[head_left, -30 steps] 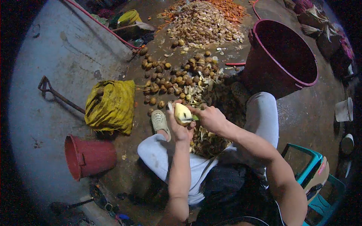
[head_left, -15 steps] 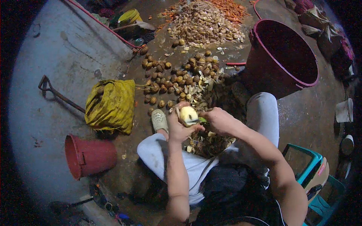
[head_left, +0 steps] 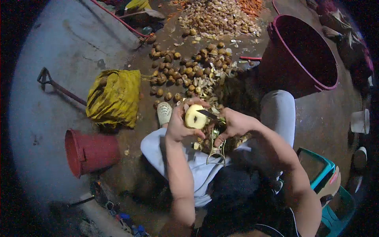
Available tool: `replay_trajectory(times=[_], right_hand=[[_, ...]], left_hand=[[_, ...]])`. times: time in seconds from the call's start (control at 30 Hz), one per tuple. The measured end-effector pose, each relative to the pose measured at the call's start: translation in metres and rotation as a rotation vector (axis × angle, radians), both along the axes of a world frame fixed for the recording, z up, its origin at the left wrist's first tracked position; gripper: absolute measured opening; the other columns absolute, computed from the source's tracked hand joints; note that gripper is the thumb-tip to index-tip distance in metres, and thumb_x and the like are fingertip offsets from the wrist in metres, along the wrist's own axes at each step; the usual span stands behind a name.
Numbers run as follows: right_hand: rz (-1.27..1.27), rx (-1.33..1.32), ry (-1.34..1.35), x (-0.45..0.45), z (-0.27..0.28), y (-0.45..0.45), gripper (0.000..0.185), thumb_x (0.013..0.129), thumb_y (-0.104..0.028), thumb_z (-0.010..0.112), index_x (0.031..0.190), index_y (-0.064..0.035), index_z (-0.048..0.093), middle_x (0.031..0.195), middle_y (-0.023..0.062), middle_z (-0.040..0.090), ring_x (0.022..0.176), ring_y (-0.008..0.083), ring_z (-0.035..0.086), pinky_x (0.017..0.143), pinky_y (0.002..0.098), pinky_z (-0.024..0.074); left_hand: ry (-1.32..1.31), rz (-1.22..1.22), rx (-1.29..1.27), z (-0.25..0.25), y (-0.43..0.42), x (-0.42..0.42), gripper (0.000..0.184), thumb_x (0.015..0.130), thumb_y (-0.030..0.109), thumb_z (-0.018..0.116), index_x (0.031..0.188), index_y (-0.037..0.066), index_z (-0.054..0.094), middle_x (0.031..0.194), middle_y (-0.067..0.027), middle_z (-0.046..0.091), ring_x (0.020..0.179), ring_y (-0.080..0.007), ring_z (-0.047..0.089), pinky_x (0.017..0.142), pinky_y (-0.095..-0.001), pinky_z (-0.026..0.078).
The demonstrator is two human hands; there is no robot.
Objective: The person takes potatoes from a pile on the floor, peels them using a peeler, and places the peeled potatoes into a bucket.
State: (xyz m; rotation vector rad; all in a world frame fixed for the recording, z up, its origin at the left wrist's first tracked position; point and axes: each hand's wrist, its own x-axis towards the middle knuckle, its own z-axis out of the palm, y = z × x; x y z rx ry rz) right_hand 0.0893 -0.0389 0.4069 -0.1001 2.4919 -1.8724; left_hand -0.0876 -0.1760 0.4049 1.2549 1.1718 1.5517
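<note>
A pale peeled vegetable point(head_left: 195, 117) with a dark spot rests in my left hand point(head_left: 180, 122), whose fingers curl round it. My right hand point(head_left: 235, 124) grips a knife; its dark blade point(head_left: 207, 113) lies against the vegetable's right side, and a bit of green shows at the fingers. Below the right hand hangs a thin, light-coloured frame-like object point(head_left: 216, 152), touching or near the thumb. Brown unpeeled round vegetables point(head_left: 189, 71) lie on the floor beyond my hands, with pale peelings point(head_left: 209, 89) beside them.
A large maroon tub point(head_left: 284, 59) stands at the upper right, a red bucket point(head_left: 92, 152) and yellow sack point(head_left: 114, 98) at the left. Farther off are a heap of pale pieces point(head_left: 217, 19) and orange pieces point(head_left: 250, 7). A teal stool point(head_left: 318, 166) is at the lower right.
The view has shifted slightly. The vegetable has turned its dark-spotted end more toward me, the dark blade now shows clearly, and the thin frame-like object has come into view below my right hand.
</note>
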Motion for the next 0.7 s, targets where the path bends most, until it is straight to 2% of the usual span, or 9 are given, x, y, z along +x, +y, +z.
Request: replay_trajectory(times=[0.03,0.13,0.23,0.33,0.43,0.47,0.53,0.67,0.7], right_hand=[[0.039,-0.060,0.040,-0.003,0.002,0.001,0.047,0.063,-0.033,0.087,0.094,-0.0051,0.066,0.084,0.0064,0.069,0.082,0.0179,0.063,0.075,0.0338,0.0496],[0.155,-0.154,-0.101,-0.007,0.000,-0.002,0.046,0.063,-0.031,0.087,0.095,-0.0063,0.066,0.086,0.0054,0.069,0.083,0.0179,0.063,0.076,0.0342,0.0494],[0.129,-0.125,-0.037,-0.004,-0.001,-0.010,0.042,0.064,-0.028,0.086,0.095,-0.0071,0.067,0.085,0.0039,0.069,0.082,0.0175,0.063,0.076,0.0334,0.0493],[0.126,-0.085,-0.179,-0.003,0.012,-0.011,0.042,0.063,-0.028,0.087,0.095,-0.0079,0.068,0.085,0.0041,0.069,0.081,0.0177,0.063,0.076,0.0332,0.0495],[0.195,-0.073,-0.212,-0.008,-0.001,-0.011,0.045,0.061,-0.031,0.088,0.095,-0.0079,0.068,0.085,0.0045,0.069,0.080,0.0187,0.063,0.075,0.0332,0.0494],[0.342,-0.074,-0.189,-0.013,0.002,-0.006,0.047,0.060,-0.033,0.088,0.093,-0.0075,0.067,0.086,0.0044,0.069,0.080,0.0184,0.063,0.075,0.0334,0.0495],[0.355,-0.021,-0.355,-0.010,0.010,-0.002,0.047,0.061,-0.034,0.088,0.093,-0.0070,0.066,0.088,0.0039,0.069,0.083,0.0177,0.063,0.076,0.0327,0.0494],[0.296,-0.215,-0.261,-0.008,-0.012,-0.008,0.048,0.062,-0.034,0.087,0.096,-0.0069,0.065,0.092,0.0043,0.069,0.087,0.0175,0.063,0.080,0.0325,0.0489],[0.390,-0.213,-0.257,-0.009,-0.014,-0.003,0.049,0.062,-0.033,0.087,0.097,-0.0070,0.065,0.093,0.0044,0.069,0.088,0.0177,0.062,0.080,0.0324,0.0486]], left_hand=[[-0.060,-0.021,-0.007,0.003,-0.002,0.003,0.087,0.043,0.015,0.095,0.118,0.001,0.053,0.113,-0.0091,0.062,0.108,-0.0171,0.057,0.094,-0.0320,0.045],[-0.111,-0.069,-0.025,0.005,-0.005,0.002,0.085,0.044,0.016,0.095,0.116,0.001,0.054,0.112,-0.0093,0.062,0.107,-0.0174,0.057,0.094,-0.0322,0.046],[-0.086,-0.053,-0.050,0.004,-0.007,0.008,0.085,0.045,0.015,0.095,0.118,0.002,0.054,0.109,-0.0087,0.062,0.104,-0.0170,0.059,0.092,-0.0320,0.047],[-0.102,-0.067,0.063,-0.003,-0.004,0.008,0.085,0.046,0.015,0.095,0.119,0.003,0.053,0.108,-0.0085,0.062,0.103,-0.0165,0.059,0.091,-0.0314,0.047],[0.040,-0.115,0.007,-0.006,-0.004,0.002,0.083,0.048,0.015,0.094,0.119,0.003,0.054,0.106,-0.0086,0.063,0.101,-0.0164,0.059,0.090,-0.0315,0.047],[0.056,-0.119,-0.010,-0.001,-0.004,0.002,0.083,0.048,0.016,0.094,0.119,0.003,0.054,0.104,-0.0083,0.063,0.100,-0.0164,0.059,0.089,-0.0315,0.047],[0.006,-0.092,-0.121,0.006,-0.008,0.007,0.080,0.048,0.018,0.094,0.116,0.002,0.055,0.104,-0.0081,0.063,0.098,-0.0158,0.060,0.087,-0.0308,0.048],[-0.136,-0.081,-0.114,-0.005,-0.007,0.011,0.078,0.049,0.018,0.094,0.115,0.001,0.056,0.103,-0.0078,0.064,0.097,-0.0149,0.060,0.086,-0.0305,0.048],[-0.095,-0.092,-0.089,-0.007,-0.005,0.009,0.077,0.049,0.017,0.093,0.114,0.000,0.057,0.103,-0.0077,0.064,0.096,-0.0144,0.060,0.086,-0.0304,0.048]])
